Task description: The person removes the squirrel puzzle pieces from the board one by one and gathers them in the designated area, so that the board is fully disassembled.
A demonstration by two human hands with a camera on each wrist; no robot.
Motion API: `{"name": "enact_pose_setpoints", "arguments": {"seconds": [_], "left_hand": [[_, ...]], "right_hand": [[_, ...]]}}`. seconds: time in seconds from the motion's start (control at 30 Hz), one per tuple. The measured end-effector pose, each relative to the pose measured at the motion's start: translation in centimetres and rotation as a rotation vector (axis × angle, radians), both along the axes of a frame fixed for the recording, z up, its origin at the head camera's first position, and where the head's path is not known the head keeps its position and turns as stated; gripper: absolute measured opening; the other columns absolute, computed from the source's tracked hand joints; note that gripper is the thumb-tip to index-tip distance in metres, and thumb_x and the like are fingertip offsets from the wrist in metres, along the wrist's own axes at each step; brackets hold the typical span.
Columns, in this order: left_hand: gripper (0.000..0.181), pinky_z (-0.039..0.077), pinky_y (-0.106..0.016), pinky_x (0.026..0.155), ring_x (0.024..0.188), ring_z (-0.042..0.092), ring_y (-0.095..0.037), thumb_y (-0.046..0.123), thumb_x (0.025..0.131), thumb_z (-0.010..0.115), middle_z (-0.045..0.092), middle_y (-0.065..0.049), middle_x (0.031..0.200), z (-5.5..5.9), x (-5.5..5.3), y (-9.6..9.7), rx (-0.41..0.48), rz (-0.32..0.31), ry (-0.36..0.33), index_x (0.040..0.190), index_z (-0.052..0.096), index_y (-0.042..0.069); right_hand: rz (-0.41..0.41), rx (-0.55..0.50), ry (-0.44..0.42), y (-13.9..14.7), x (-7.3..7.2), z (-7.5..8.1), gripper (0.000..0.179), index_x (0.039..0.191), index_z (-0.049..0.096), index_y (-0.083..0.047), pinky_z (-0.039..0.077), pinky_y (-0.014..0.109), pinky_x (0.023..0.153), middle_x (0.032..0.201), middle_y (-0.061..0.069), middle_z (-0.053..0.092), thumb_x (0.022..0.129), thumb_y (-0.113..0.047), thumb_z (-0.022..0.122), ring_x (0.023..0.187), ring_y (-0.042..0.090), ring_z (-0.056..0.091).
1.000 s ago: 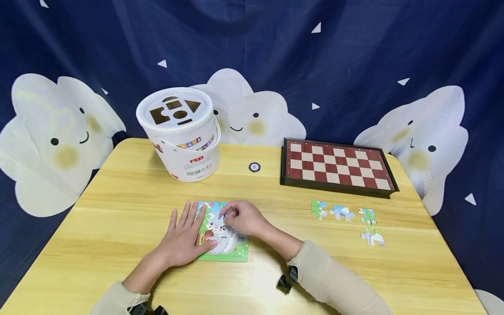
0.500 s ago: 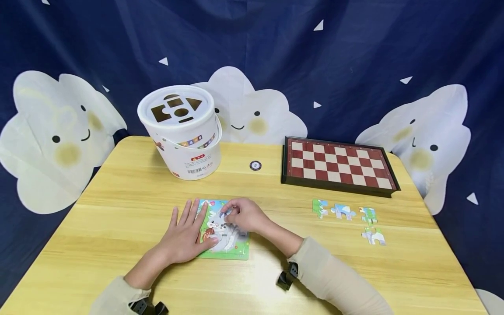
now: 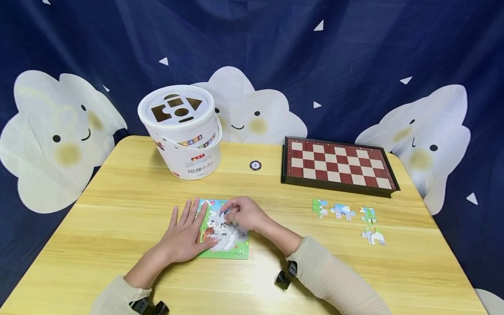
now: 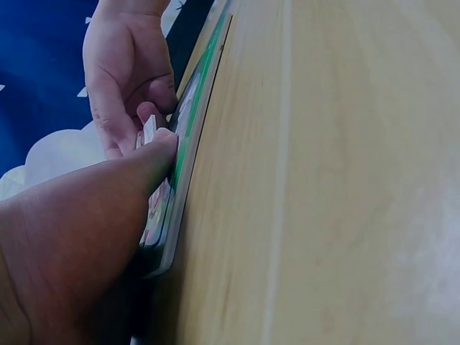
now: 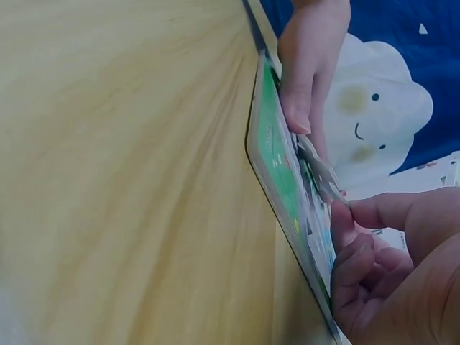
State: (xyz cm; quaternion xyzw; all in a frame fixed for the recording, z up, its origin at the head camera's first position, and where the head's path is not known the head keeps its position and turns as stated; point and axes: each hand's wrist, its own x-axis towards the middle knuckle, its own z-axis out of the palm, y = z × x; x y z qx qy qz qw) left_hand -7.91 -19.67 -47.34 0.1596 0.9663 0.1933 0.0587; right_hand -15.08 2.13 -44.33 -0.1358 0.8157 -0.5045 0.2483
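Left hand [image 3: 183, 240] spreads across the puzzle board's [image 3: 242, 253] left edge, right hand [image 3: 247, 214] pinching a tilted piece [image 5: 323, 171] over it: best levelled, outlines matched, before pressing.

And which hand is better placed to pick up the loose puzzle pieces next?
Likely the right hand: the loose pieces lie on its side, nearer it, though it pinches a piece. The left hand rests on the puzzle, farther away.

Bucket [image 3: 179, 133]: "4" [image 3: 191, 142], warning triangle [image 3: 194, 159], recycling sign [image 3: 204, 169]
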Motion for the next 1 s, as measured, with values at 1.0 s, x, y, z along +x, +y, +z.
{"name": "enact_pose_setpoints", "arguments": {"seconds": [1.0], "left_hand": [[0.106,-0.012,-0.062,0.119,0.155,-0.004,-0.043,0.073,0.092,0.052,0.001,-0.022,0.169,-0.4,0.0,-0.1,-0.022,0.019,-0.023,0.163,0.016,0.003]], "right_hand": [[0.07,-0.12,0.059,8.3,-1.3,0.8,0.025,0.12,0.071,-0.006,0.036,0.02,0.049,0.088,0.014,0.069,0.095,-0.003,0.067,0.064,0.019,0.05]]}}
